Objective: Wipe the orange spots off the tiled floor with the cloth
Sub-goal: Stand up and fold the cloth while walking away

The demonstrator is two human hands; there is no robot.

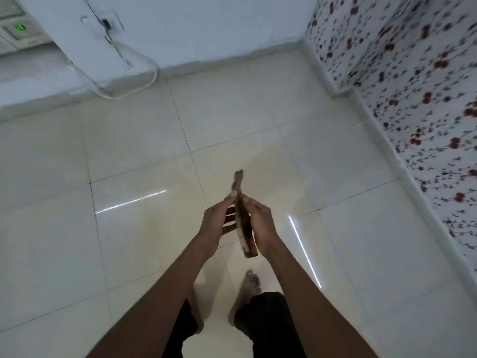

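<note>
Upright, cloth (241,210) pointing away.

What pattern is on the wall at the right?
White wall with small red flowers and grey leaves, in the head view.

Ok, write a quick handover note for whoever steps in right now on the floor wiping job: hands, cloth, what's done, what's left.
Left hand: fingers open, pressed flat against the left side of the cloth.
Right hand: pressed against the other side, so the brown cloth is held between both palms.
Cloth: in the air, well above the tiled floor, one end sticking out past the fingertips.
Done: cloth is in hand; no wiping visible.
Left: no clear orange spots show in this blurred view; find them, bend down and wipe.
</note>
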